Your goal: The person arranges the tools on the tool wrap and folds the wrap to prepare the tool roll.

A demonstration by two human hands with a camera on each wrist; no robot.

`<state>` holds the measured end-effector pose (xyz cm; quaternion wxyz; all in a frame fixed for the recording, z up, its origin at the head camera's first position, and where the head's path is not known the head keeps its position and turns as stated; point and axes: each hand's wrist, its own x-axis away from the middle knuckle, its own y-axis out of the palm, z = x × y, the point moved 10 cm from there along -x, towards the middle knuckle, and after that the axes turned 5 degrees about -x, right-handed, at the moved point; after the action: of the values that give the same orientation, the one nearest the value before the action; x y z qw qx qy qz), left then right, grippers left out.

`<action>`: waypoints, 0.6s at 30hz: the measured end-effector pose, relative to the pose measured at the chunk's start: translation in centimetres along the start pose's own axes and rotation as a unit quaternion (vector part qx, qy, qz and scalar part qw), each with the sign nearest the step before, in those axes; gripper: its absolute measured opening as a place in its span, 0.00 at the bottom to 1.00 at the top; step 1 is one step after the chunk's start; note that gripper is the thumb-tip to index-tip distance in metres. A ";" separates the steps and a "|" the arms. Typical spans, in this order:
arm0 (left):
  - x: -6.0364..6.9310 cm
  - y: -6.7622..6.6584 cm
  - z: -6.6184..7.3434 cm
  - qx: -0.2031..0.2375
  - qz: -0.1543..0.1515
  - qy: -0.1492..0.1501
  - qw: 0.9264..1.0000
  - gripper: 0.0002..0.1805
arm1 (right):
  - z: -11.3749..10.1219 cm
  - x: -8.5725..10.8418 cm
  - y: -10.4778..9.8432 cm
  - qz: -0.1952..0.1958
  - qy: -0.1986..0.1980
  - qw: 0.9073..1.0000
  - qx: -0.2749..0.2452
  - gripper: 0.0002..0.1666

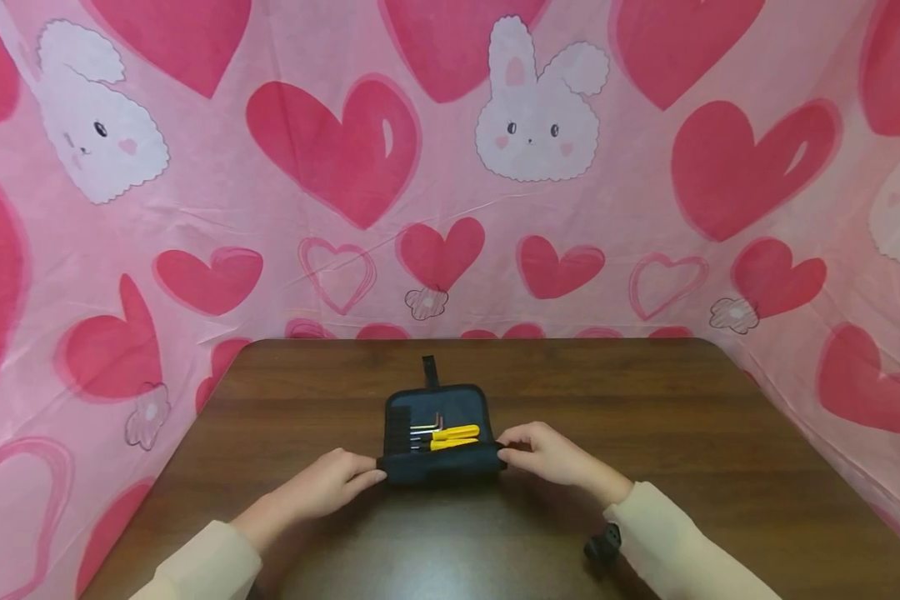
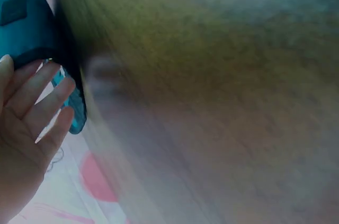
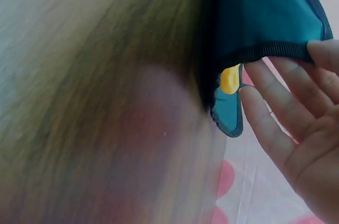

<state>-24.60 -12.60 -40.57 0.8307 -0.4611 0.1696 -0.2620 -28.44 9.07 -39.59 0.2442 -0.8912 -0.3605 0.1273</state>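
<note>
A dark tool pouch [image 1: 442, 468] lies on the table, its near part folded over and its far flap flat with a strap [image 1: 431, 372] pointing away. Inside show yellow-handled tools [image 1: 456, 432] and small L-shaped hex keys [image 1: 423, 427]; the fold covers their lower parts. My left hand [image 1: 336, 480] pinches the folded part's left end, thumb on the outer face and fingers [image 2: 39, 89] behind it. At the right end my right hand [image 1: 546, 454] pinches likewise, with its fingers [image 3: 275, 94] under the pouch edge. A yellow handle [image 3: 230, 80] peeks out in the right wrist view.
The brown wooden table [image 1: 645, 392] stretches out around the pouch. Behind and beside it hangs a pink cloth [image 1: 450, 192] with hearts and rabbits. A small black device [image 1: 602, 543] sits at the right sleeve.
</note>
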 end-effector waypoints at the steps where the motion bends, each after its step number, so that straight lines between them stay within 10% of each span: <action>1: -0.1 -0.1 -0.2 0.009 0.004 -0.005 1.000 0.16 | 0.0 -0.1 -0.1 0.005 0.003 1.000 -0.003 0.06; 18: -2.5 -0.8 -3.1 0.090 0.059 -0.094 0.990 0.17 | 3.3 -3.1 -1.7 0.110 0.095 0.983 -0.108 0.10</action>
<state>-28.45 -13.50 -41.40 0.8952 -0.3959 0.0936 -0.1820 -33.00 9.09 -41.32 0.1635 -0.9546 -0.2472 0.0287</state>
